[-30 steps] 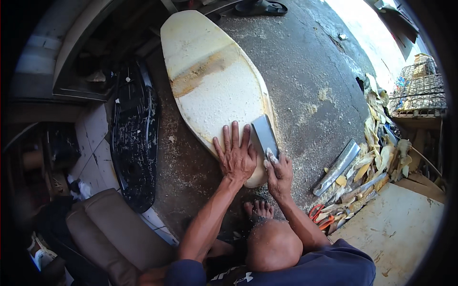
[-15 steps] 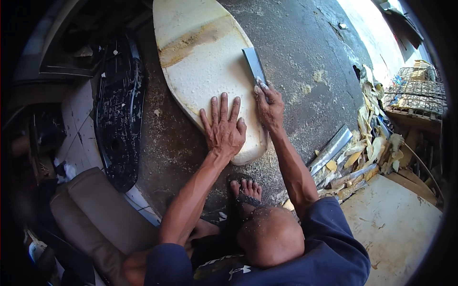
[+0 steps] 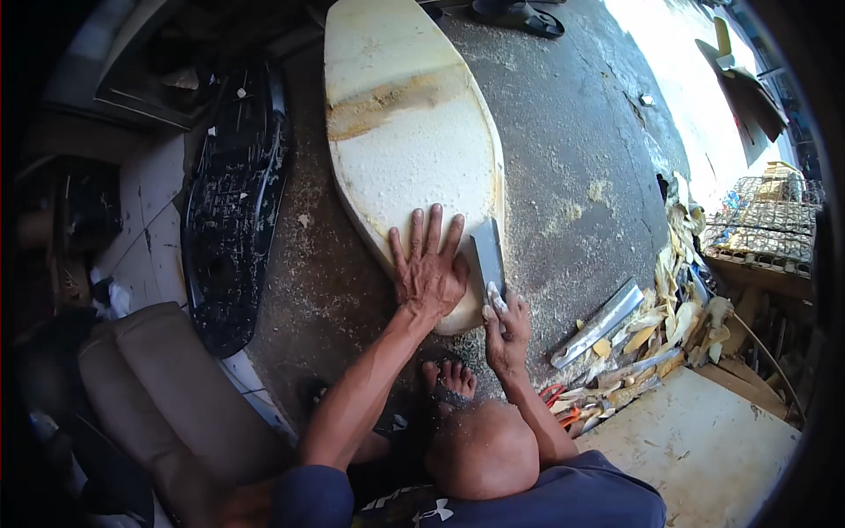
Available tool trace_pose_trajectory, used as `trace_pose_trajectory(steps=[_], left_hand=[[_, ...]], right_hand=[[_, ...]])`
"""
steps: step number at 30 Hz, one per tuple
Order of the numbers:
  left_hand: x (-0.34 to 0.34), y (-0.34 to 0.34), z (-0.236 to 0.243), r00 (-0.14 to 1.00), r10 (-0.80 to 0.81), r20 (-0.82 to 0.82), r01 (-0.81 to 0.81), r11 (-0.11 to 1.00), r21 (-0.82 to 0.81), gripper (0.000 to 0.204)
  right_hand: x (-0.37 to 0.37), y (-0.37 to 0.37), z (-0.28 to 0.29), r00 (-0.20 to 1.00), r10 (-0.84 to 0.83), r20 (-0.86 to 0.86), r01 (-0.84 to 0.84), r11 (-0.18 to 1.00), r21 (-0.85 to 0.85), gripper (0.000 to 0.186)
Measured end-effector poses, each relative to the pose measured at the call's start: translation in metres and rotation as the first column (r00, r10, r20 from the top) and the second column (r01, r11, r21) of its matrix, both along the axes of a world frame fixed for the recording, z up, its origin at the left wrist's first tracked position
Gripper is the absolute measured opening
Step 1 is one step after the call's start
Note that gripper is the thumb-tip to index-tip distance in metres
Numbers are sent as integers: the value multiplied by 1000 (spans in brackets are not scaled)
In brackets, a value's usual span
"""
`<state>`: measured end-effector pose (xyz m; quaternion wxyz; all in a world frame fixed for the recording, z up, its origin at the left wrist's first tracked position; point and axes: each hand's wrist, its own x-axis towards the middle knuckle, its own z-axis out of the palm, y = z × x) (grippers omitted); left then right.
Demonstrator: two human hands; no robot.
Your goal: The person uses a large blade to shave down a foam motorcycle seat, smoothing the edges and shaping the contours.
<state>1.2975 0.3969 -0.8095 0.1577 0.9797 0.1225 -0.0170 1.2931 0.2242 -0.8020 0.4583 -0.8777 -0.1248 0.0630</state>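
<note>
A long cream-coloured foam seat pad (image 3: pixel 414 176) lies on the dark floor, with crumbs scattered over its surface and a brownish band across its far part. My left hand (image 3: pixel 429 280) rests flat on the pad's near end, fingers spread. At the near right edge of the pad, my right hand (image 3: pixel 508 336) is closed round the pale, wrapped-looking handle of a flat grey blade (image 3: pixel 487 251). The blade points away from me and lies along the foam's edge. Whether its edge is cutting into the foam I cannot tell.
A black plastic seat base (image 3: pixel 231 220) lies to the left, near a brown cushion (image 3: pixel 189 387). Scraps (image 3: pixel 682 308) and a metal strip (image 3: pixel 600 324) are heaped at right, beside a wire rack (image 3: pixel 761 220) and a pale board (image 3: pixel 704 449). Sandals (image 3: pixel 519 16) lie beyond the pad.
My right hand has drawn the blade toward me along the pad's right edge. My left hand stays spread on the foam. The whole view has shifted somewhat.
</note>
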Motion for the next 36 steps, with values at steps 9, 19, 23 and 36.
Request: trace_pose_trajectory(steps=[9, 19, 23, 36], left_hand=[[18, 3, -6, 999, -20, 37, 17, 998, 68, 65], [10, -17, 8, 997, -81, -14, 81, 995, 63, 64], [-52, -73, 36, 517, -834, -191, 833, 542, -113, 41], [-42, -33, 28, 645, -749, 151, 582, 609, 539, 50]], right_hand=[[43, 6, -24, 989, -19, 145, 10, 998, 61, 31], [144, -31, 15, 926, -211, -314, 349, 796, 494, 37], [78, -83, 56, 768, -33, -640, 612, 334, 717, 38], [-49, -182, -8, 865, 200, -461, -378, 863, -336, 26]])
